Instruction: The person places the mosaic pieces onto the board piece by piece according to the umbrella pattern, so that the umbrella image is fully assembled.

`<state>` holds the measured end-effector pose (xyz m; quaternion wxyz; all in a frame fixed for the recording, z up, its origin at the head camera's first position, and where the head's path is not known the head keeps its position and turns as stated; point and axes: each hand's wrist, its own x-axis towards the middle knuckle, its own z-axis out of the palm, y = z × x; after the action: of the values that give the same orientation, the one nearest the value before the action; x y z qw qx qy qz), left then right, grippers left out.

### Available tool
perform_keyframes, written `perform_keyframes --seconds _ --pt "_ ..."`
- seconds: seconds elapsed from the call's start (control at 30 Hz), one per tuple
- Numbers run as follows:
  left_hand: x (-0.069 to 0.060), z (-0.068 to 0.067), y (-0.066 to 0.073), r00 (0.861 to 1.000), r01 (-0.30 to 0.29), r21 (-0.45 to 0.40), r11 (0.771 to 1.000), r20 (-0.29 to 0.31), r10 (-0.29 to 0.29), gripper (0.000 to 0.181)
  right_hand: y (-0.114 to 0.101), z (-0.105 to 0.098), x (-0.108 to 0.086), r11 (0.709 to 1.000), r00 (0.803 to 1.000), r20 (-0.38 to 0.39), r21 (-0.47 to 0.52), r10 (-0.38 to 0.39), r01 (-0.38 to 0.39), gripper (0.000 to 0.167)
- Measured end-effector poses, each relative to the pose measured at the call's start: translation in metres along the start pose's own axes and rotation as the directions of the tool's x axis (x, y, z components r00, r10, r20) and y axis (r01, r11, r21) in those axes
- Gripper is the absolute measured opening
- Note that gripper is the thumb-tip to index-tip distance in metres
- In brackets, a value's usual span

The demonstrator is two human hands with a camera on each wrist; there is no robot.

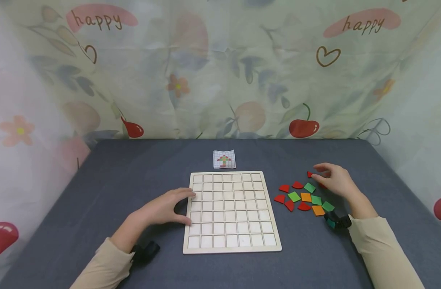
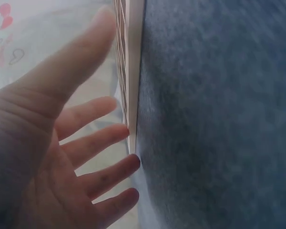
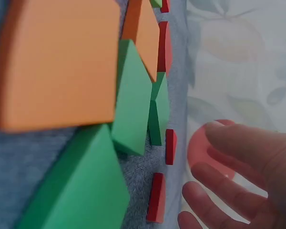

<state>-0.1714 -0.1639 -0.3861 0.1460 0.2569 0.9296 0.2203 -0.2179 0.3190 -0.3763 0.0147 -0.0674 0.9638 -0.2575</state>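
A pale wooden grid board lies flat on the table. My left hand is at its left edge, thumb and fingers spread. In the left wrist view that hand has its fingertips by the board's rim; whether they press on it I cannot tell. My right hand hovers over the far end of the loose pieces, fingers loosely bent. A small red piece lies by its fingertips, and another red piece is partly hidden beneath. The right wrist view shows nothing in the hand.
Right of the board lie scattered flat pieces: red quarter-rounds, green squares and orange squares. A small card with a coloured grid picture lies behind the board. A patterned curtain hangs at the back.
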Motion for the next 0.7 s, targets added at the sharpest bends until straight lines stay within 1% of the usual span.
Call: perform_keyframes --seconds 0.1,0.2,0.4,0.53,0.7 --pt "0.000 0.001 0.001 1.000 0.000 0.013 1.000 0.013 0.000 0.081 0.003 0.000 0.008 1.000 1.000 0.026 -0.006 -0.001 0.001 0.044" --pt "0.001 0.001 0.002 1.000 0.000 0.022 1.000 0.009 0.000 0.081 0.006 0.000 0.014 1.000 0.999 0.052 -0.014 -0.004 0.005 0.043" --pt "0.001 0.001 0.004 1.000 0.008 0.034 0.999 0.005 -0.008 0.081 0.009 0.003 0.024 0.999 0.993 0.109 -0.026 0.034 -0.032 0.042" --pt "0.001 -0.001 0.006 1.000 0.009 0.035 0.999 0.010 -0.009 0.082 0.008 0.004 0.027 0.998 0.993 0.113 -0.038 0.046 -0.042 0.040" --pt "0.000 -0.001 0.007 1.000 0.019 0.022 1.000 0.010 -0.019 0.082 0.005 0.006 0.028 0.998 0.995 0.100 -0.053 0.027 -0.022 0.034"
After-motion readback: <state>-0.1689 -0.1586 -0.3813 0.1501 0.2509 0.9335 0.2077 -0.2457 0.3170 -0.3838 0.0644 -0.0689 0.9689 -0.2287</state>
